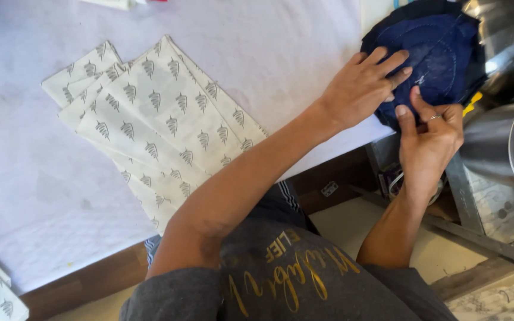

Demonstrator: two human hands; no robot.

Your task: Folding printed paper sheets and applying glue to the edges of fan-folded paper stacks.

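Left hand (364, 86) lies open, pressing the dark blue fabric piece (441, 50) at the table's (281, 41) right edge; right hand (426, 139) pinches its hem — best kept taut (printed cloths (156, 119) lie well apart).

both hands (361, 89) press dark blue fabric (441, 50)

Grey short-sleeved shirt (292, 279) with gold lettering, finger ring (435, 117).

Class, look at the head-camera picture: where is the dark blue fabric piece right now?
The dark blue fabric piece lies at the upper right, on the table's right edge, under the left hand and right hand, beside shiny metal machinery.
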